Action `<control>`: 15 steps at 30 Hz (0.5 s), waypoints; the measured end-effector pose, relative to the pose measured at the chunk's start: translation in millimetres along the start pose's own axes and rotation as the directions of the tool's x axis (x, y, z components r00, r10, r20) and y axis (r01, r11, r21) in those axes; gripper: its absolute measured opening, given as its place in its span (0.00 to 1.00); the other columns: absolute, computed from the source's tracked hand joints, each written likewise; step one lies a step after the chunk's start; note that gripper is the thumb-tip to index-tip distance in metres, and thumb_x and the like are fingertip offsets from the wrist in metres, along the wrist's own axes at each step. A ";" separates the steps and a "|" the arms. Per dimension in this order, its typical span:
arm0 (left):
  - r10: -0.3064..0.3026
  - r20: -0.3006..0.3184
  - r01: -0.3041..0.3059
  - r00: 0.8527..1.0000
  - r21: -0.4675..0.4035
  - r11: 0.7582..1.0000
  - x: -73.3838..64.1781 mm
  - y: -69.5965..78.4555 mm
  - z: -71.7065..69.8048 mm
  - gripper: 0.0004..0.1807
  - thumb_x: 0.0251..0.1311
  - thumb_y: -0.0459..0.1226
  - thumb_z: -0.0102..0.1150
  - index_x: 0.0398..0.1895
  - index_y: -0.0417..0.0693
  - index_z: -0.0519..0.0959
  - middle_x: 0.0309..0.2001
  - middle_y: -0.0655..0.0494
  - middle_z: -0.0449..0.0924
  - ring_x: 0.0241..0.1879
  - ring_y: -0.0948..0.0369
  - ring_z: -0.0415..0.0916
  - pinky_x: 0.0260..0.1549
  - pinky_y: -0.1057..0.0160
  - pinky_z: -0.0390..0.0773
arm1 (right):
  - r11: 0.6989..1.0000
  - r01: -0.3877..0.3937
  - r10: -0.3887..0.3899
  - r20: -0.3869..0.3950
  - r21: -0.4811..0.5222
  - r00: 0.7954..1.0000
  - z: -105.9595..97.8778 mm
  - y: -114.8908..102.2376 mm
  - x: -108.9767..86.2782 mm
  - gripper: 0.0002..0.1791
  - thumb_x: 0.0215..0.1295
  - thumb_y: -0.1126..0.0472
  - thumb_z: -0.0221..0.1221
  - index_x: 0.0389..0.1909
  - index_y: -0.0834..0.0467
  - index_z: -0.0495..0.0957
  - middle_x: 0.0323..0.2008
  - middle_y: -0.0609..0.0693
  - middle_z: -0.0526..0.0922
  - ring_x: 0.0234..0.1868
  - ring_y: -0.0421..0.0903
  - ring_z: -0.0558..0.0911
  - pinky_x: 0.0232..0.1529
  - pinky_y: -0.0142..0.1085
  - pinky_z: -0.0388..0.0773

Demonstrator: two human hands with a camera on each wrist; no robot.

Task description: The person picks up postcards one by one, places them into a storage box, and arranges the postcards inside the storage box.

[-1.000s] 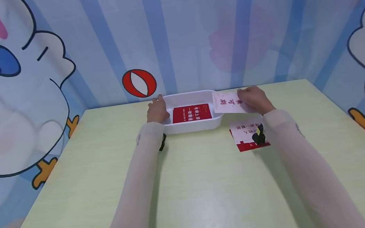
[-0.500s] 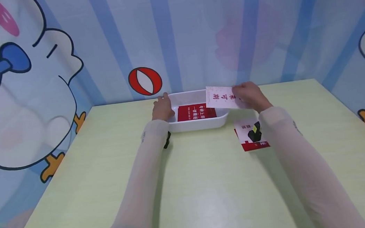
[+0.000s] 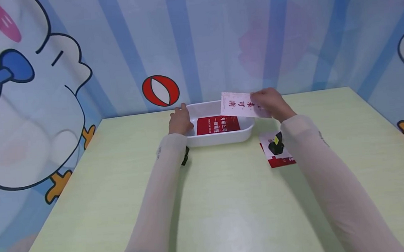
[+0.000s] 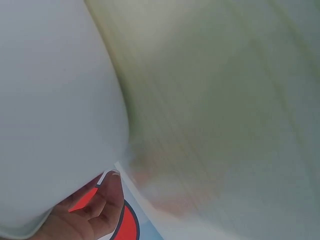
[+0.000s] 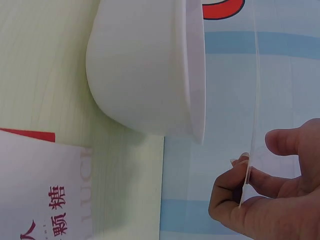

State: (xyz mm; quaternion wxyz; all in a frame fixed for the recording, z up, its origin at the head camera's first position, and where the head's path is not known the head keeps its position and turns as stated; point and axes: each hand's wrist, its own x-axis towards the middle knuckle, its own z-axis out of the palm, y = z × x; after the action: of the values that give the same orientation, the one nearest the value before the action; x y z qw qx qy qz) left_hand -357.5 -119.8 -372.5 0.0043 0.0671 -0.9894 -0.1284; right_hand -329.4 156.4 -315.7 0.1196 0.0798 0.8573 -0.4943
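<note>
At the back of the table stands a white plastic tray (image 3: 220, 139) with a red card (image 3: 217, 125) lying inside. My left hand (image 3: 179, 120) grips its left end, thumb over the rim; in the left wrist view the fingers of the left hand (image 4: 90, 220) show beyond the tray wall (image 4: 55, 100). Above the tray's right end, my right hand (image 3: 272, 103) pinches a pale pink card (image 3: 235, 104) with red lettering. The right wrist view shows this card (image 5: 255, 110) nearly edge-on between thumb and fingers, raised higher than the tray rim (image 5: 197, 75).
Right of the tray, a white card (image 3: 269, 143) overlaps a red card (image 3: 278, 162) on the pale table (image 3: 227, 201); the right wrist partly covers them. A black strap piece (image 3: 185, 156) hangs under the left wrist. A cartoon-printed curtain (image 3: 218, 44) closes off the back.
My right hand has carried the pale pink card left and upward, from beside the tray's right end to over it. The left hand keeps its grip. The view has shifted slightly.
</note>
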 end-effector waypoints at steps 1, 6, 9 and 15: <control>0.000 -0.001 0.000 1.000 -0.001 1.000 -0.4 -0.3 -0.3 0.42 0.61 0.35 0.64 0.75 0.45 0.52 0.67 0.41 0.65 0.65 0.46 0.66 0.61 0.49 0.78 | 1.000 0.008 -0.008 0.003 0.006 1.000 1.3 -1.0 0.0 0.33 0.76 0.48 0.45 0.75 0.62 0.57 0.72 0.60 0.65 0.69 0.56 0.66 0.74 0.52 0.64; 0.002 0.010 -0.002 1.000 -0.010 1.000 -3.6 -1.5 -0.5 0.44 0.62 0.34 0.63 0.77 0.45 0.50 0.69 0.41 0.64 0.66 0.46 0.65 0.63 0.49 0.77 | 1.000 0.024 -0.024 0.009 0.006 1.000 8.7 -4.7 -0.5 0.34 0.75 0.49 0.46 0.75 0.63 0.57 0.73 0.61 0.63 0.71 0.58 0.65 0.74 0.53 0.64; 0.005 0.012 -0.005 1.000 -0.008 1.000 -4.8 -2.4 1.2 0.44 0.62 0.34 0.64 0.77 0.45 0.50 0.69 0.41 0.64 0.65 0.46 0.66 0.63 0.50 0.77 | 0.999 0.038 -0.038 0.016 -0.013 0.999 12.6 -5.2 -0.3 0.35 0.76 0.48 0.45 0.75 0.63 0.56 0.74 0.62 0.62 0.73 0.59 0.64 0.74 0.54 0.64; -0.005 0.011 0.005 1.000 0.008 1.000 -4.0 -4.3 4.3 0.44 0.61 0.34 0.65 0.76 0.45 0.51 0.68 0.41 0.64 0.65 0.46 0.66 0.62 0.50 0.78 | 0.996 0.076 -0.075 0.037 -0.041 0.997 18.7 -6.4 -0.7 0.35 0.76 0.48 0.44 0.75 0.63 0.56 0.74 0.62 0.62 0.74 0.59 0.63 0.74 0.54 0.63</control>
State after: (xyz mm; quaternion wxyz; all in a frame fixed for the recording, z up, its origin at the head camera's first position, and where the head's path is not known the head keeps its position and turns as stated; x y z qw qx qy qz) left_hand -353.1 -122.3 -377.7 -0.0017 0.0691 -0.9898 -0.1249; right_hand -328.0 137.0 -319.3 0.1179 0.0359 0.8678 -0.4814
